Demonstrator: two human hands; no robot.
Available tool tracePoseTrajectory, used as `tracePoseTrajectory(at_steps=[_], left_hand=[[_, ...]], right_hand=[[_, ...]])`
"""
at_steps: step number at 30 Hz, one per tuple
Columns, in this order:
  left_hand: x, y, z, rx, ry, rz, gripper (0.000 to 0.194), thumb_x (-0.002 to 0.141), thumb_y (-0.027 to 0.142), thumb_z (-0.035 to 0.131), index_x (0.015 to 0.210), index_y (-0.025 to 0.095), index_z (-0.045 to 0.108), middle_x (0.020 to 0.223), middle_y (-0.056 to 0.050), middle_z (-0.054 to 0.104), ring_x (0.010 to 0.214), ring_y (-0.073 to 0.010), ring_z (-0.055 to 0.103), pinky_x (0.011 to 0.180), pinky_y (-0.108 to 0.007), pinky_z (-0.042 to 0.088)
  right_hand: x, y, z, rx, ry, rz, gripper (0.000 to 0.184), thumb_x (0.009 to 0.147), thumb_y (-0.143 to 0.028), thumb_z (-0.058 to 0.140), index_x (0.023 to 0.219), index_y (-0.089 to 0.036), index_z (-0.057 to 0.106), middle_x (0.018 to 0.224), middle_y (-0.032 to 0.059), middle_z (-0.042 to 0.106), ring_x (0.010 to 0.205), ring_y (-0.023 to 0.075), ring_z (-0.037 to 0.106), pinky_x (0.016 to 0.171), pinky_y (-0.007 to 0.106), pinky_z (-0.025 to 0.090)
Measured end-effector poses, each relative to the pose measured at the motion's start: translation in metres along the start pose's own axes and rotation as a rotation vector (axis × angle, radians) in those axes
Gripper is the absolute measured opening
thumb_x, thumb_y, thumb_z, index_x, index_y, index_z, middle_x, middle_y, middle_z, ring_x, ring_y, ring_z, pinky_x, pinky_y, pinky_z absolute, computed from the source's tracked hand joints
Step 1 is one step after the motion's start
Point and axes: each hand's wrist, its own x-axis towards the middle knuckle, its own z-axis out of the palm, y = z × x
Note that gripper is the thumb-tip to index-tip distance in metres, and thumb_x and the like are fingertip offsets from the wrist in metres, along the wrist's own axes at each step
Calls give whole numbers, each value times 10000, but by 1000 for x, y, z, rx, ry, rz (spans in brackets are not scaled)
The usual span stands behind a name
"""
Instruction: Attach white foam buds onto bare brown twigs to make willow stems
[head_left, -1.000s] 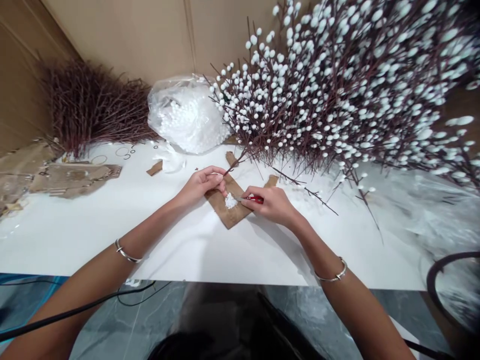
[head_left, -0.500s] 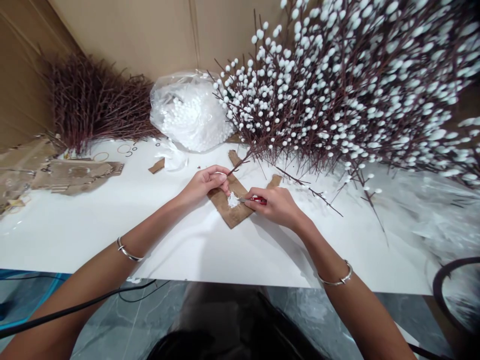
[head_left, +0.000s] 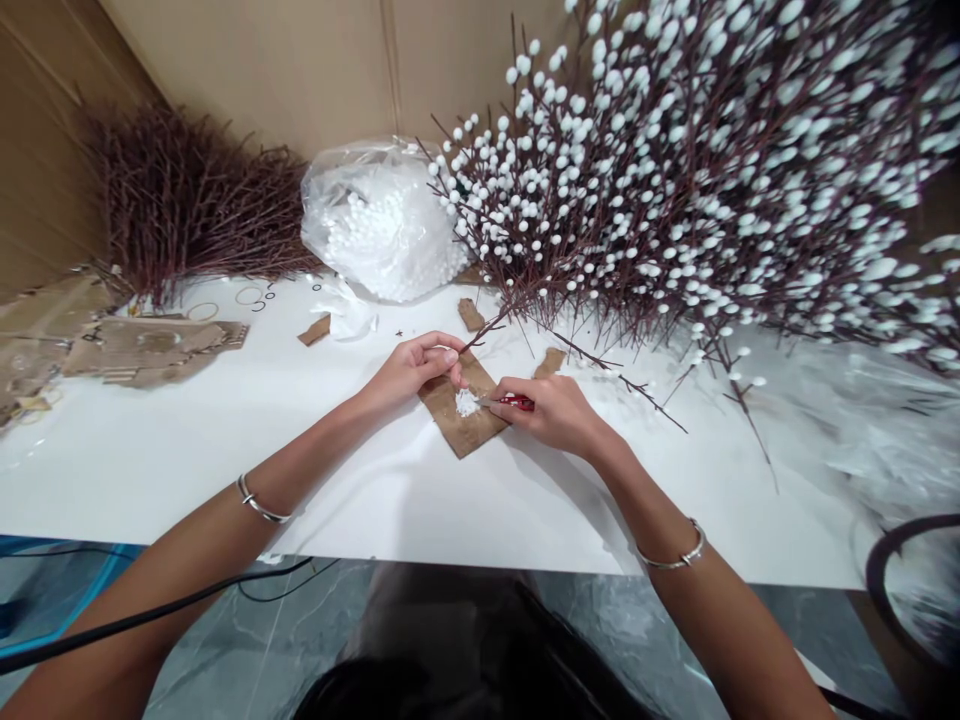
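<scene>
the white table (head_left: pixel 300 490) runs right across, a great mass of white-budded branches (head_left: pixel 675 210) crowding its far right side, a bundle of bare brown stems (head_left: pixel 180 200) far left and a clear bag of white buds (head_left: pixel 386 235) between them. nearer the person lies a brown card (head_left: pixel 466 440), both hands above it. the left hand (head_left: pixel 412 370) is nearly closed, thumb and fingers pinching a thin dark twig (head_left: pixel 480 338) that slants up and away. the right hand (head_left: pixel 559 412) is curled snugly round a red-handled tool (head_left: pixel 517 402), its tip beside a small white heap (head_left: pixel 466 403) on the card. hardly anything has shifted this last second; the hands stay gathered there, so i'd call it close, fine work.
</scene>
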Motion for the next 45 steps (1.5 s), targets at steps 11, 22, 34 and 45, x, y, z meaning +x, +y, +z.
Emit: tracePoseTrajectory(at_steps=[11,22,34,45], left_hand=[[-2,-1,2,46,20,-6,341,812,413,753,999,161,618,678,9,685,770,-182,722,794,-300,509],[-2,0,2,90,19,-1,341,825,421,736,1005,158,612,668,15,677,769,-179,724,793,-299,512],[-2,-1,3,115,10,4,336,833,429,725,1003,160,617,665,12,668,758,-181,719,796,-310,518],[-2,0,4,88,3,-8,364,812,434,744,998,150,613,662,13,671,743,-175,715,789,-305,517]], right_hand=[[0,3,2,13,-18,-87,162,920,-363,574,952,-277,707,712,-28,690,581,122,501,584,258,233],[-2,2,5,-57,-30,-187,173,944,-341,541,942,-265,696,648,-26,653,550,121,455,569,264,193],[-7,-1,10,-159,35,-258,212,952,-321,500,959,-268,705,736,-2,714,582,127,521,554,288,158],[-8,6,2,-85,135,-167,165,932,-356,568,963,-264,701,746,-15,728,597,126,549,567,265,223]])
